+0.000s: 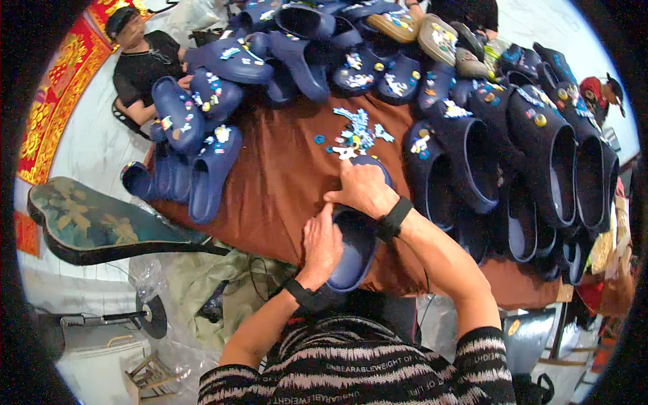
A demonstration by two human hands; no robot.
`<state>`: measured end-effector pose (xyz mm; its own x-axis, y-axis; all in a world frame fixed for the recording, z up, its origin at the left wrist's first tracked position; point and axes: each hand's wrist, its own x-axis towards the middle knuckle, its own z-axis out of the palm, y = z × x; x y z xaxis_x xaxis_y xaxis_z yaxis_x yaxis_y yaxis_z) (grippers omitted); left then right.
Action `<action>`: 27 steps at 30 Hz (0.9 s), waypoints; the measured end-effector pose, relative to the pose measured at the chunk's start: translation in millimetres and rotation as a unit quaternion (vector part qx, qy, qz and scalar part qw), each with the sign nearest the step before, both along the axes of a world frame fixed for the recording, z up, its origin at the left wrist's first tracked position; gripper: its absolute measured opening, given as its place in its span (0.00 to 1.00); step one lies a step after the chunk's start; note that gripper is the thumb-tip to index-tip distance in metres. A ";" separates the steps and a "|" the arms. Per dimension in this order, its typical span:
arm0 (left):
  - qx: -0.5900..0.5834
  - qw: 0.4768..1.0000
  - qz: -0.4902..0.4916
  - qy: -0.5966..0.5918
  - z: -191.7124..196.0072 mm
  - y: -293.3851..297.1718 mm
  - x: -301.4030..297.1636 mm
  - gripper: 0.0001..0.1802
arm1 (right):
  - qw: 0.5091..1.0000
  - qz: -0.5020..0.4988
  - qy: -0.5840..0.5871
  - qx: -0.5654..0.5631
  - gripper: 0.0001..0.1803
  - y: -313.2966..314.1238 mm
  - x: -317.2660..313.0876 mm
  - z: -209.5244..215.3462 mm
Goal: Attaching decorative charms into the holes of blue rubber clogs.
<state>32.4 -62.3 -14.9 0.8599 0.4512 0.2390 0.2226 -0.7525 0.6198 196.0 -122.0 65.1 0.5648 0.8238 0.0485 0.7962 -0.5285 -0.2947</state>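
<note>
A navy blue clog [353, 255] lies before me on the brown cloth, its open heel toward my body. My left hand [322, 244] is closed along the clog's left side, fingers pointing away from me. Over its toe lies my right hand [365, 187], thumb toward the left hand and fingers curled round the front. Its fingertips are partly hidden, so I cannot tell whether a small piece is pinched there. Just beyond the toe is a loose pile of blue and white shoe charms [361, 132], close to the right fingers.
Many navy clogs with charms [472, 162] crowd the right side and far edge of the brown-covered table [270, 169]. More clogs [214, 172] stand at the left, near a padded stool [101, 219]. Tan clogs [437, 39] lie far off. A person [145, 74] sits at the far left.
</note>
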 end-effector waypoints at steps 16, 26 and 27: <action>-0.004 0.999 -0.024 -0.040 2.6 -1.9 1.2 0.30 | 0.996 0.003 -0.076 -0.047 0.11 4.1 -3.4 -12.4; -0.002 0.999 -0.023 -0.049 3.5 1.6 5.8 0.30 | 0.970 -0.008 0.238 0.056 0.11 -21.7 38.6 -20.2; -0.005 0.998 -0.027 -0.049 3.1 2.3 3.2 0.30 | 0.952 -0.050 0.276 0.121 0.11 -24.8 39.0 -29.8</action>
